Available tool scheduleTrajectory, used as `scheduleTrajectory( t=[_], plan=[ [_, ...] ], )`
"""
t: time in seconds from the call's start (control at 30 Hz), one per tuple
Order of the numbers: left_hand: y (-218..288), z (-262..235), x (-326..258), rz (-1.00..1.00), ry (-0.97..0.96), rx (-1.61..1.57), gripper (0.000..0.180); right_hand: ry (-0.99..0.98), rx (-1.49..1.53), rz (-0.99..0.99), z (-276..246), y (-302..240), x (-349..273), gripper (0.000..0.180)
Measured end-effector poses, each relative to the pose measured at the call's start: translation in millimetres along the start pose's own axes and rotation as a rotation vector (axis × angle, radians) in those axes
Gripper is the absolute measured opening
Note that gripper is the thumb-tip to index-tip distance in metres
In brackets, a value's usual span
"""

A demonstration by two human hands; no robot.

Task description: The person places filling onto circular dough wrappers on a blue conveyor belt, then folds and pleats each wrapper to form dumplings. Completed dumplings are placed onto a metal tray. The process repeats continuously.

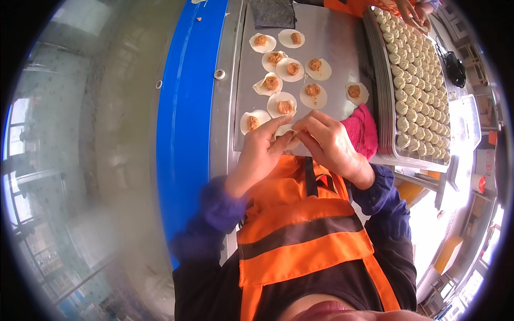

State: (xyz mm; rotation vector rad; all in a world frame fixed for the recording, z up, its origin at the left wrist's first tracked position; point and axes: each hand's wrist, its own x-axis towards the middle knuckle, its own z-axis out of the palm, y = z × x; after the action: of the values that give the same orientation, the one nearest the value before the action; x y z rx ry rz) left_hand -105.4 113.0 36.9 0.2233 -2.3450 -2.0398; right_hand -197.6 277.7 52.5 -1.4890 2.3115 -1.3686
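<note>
Between my hands, over the near edge of the metal table, is a round dough wrapper (285, 130); its filling is mostly hidden by my fingers. My left hand (258, 151) pinches its left side between thumb and fingers. From the right, my right hand (333, 143) grips the wrapper's edge with thumb and forefinger. Just beyond my hands lie several flat dough wrappers (290, 76), each topped with a lump of orange-brown filling (285, 107). One such wrapper (365, 94) lies apart at the right, above a crumpled pink cloth (362, 131) beside my right hand.
At the right, a stack of metal trays (376, 80) carries rows of pleated dumplings (413, 91) on top. A blue conveyor belt (188, 107) runs along the left. A dark cloth (273, 13) lies at the table's far end. Another person's hands (420, 16) work at the far right.
</note>
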Motion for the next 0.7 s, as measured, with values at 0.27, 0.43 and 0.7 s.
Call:
scheduleTrajectory(
  t=[0.27,0.43,0.7],
  plan=[
    [1.8,-1.7,-0.7,-0.024,-0.017,-0.295,0.028,-0.013,-0.033,-0.039,3.4,-2.1,3.2,0.016],
    [-3.5,-9.5,1.4,0.033,-0.011,-0.059,0.032,0.027,0.032,-0.025,5.7,-8.3,2.9,0.015],
    [-6.4,-6.2,0.4,0.328,0.077,0.308,0.034,-0.029,-0.100,-0.071,8.8,-10.8,8.2,0.017]
  ],
)
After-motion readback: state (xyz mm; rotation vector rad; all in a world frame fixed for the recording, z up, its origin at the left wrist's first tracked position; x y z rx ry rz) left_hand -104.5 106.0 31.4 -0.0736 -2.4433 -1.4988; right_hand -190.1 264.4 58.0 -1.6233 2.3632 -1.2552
